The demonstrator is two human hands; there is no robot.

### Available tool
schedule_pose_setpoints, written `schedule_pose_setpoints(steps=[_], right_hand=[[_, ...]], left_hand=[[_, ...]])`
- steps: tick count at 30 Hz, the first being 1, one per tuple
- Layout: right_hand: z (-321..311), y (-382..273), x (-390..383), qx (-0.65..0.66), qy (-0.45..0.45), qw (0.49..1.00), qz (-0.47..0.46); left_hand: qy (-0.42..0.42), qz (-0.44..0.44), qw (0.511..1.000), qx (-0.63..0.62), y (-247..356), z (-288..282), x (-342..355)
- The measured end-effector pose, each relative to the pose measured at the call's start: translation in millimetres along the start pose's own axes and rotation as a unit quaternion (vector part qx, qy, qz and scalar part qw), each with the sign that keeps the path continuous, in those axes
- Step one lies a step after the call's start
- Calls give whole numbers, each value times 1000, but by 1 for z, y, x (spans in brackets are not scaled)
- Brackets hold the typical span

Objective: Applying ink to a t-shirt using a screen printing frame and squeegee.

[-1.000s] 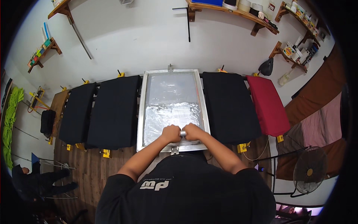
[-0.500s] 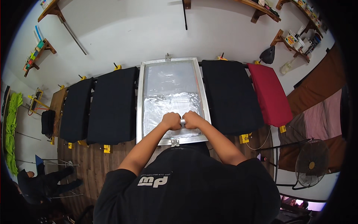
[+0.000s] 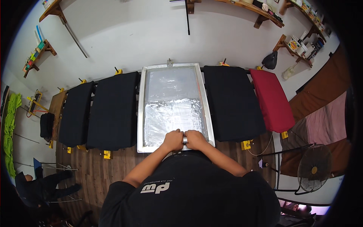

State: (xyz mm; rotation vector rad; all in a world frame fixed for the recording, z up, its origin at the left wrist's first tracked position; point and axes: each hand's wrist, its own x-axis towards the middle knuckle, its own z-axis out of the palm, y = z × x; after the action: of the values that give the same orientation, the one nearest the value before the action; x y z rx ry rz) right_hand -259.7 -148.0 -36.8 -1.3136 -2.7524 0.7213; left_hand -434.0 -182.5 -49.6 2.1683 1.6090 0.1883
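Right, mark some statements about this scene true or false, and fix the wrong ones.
1. The left hand and right hand both grip a silver handle. True.
2. The hands are at the far end of the metal-framed printing screen. False: they are at its near end.
3. The red-covered platen lies left of the screen. False: the red-covered platen is to its right.
4. A caged fan stands on the right. True.

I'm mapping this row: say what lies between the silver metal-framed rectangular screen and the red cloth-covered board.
In the head view, one black cloth-covered rectangular board lies between the screen and the red board.
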Motion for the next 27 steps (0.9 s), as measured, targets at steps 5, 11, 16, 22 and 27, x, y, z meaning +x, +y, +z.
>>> schedule_pose_setpoints(steps=[5, 11, 16, 22, 27], right_hand=[[8, -3, -12, 2, 23, 1000, -16], [21, -6, -32, 1, 24, 998, -57], [25, -4, -42, 10, 8, 997, -74], [9, 6, -46, 78, -22, 993, -81], [-5, 25, -55, 484, -24, 872, 64]], left_hand=[[51, 34, 998, 4, 6, 5, -15], [36, 47, 998, 15, 13, 10, -32], [20, 64, 997, 23, 13, 13, -39], [-62, 26, 975, -211, -9, -17, -44], [-86, -88, 691, -712, -52, -32, -62]])
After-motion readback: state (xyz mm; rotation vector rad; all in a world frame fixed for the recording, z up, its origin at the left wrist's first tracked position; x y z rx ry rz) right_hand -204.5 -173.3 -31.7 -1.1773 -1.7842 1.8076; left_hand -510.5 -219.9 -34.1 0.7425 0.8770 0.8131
